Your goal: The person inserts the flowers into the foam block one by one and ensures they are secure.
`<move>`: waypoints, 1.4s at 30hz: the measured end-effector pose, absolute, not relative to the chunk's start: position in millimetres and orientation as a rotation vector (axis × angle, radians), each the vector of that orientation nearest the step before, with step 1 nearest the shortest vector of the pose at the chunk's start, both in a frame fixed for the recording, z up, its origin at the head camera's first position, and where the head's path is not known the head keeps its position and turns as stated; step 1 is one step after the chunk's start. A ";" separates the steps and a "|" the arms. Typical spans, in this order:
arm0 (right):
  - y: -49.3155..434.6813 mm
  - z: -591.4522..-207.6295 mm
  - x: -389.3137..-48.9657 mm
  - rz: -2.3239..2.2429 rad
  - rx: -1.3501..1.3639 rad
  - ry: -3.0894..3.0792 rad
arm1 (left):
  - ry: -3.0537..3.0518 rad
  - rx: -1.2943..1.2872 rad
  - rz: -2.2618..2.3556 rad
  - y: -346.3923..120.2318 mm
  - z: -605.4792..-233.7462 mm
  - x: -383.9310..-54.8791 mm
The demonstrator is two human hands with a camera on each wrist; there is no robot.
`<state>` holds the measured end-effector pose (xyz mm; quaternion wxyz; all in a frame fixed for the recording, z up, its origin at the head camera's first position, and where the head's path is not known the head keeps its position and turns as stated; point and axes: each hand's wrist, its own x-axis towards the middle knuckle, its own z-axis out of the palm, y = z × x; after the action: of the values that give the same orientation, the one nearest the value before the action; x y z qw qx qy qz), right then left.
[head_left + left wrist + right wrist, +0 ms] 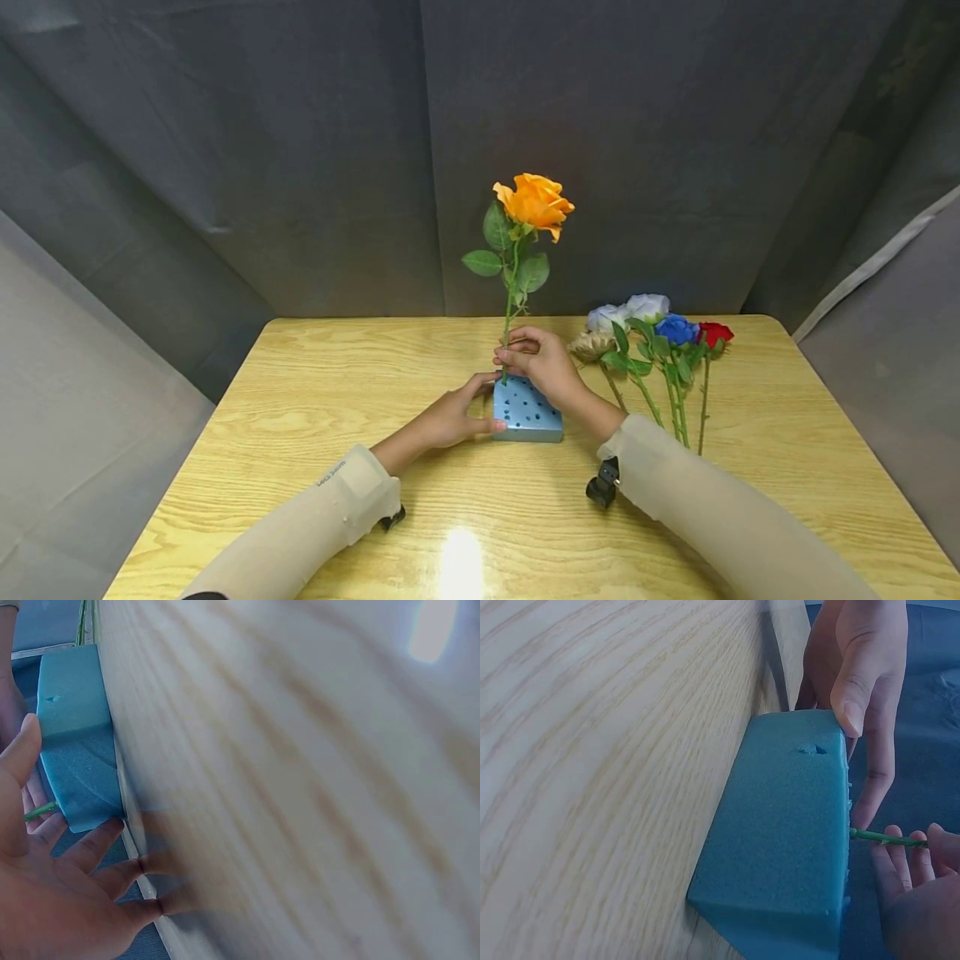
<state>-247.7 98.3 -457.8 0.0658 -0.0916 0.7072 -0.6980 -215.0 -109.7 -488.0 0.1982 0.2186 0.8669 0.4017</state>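
An orange rose [534, 202] with green leaves stands upright, its lower stem pinched between the thumb and fingers of my right hand [551, 371]. The stem's foot meets the hole-dotted top of a blue foam block [534, 427] near its back left edge; how deep it goes is hidden. My left hand [450, 417] holds the block from the left, thumb at the front corner and index finger at the back. In the right wrist view the green stem [891, 838] enters the foam's holed face. The left wrist view shows the block [79, 735] beside my spread fingers.
Right of the block lie several loose flowers on the wooden table [315, 392]: a blue rose [677, 329], a red rose [715, 335], pale white-violet blooms [647, 307] and a beige one [592, 346]. Dark grey cloth [337, 167] hangs behind the table.
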 end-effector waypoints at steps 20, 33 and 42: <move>111.2 -456.3 -246.8 -2.121 -0.237 2.095 | 2.439 0.586 1.095 -109.8 -490.9 -215.3; 127.0 -459.5 -247.1 -2.113 -0.207 2.088 | 2.443 0.601 1.105 -109.7 -490.5 -216.2; 137.6 -462.0 -244.2 -2.084 -0.200 2.137 | 2.446 0.593 1.110 -108.9 -488.0 -214.6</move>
<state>-244.2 137.6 -462.0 0.0750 -0.0665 0.7122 -0.6948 -214.6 -108.9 -488.0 0.1944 0.2114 0.8723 0.3958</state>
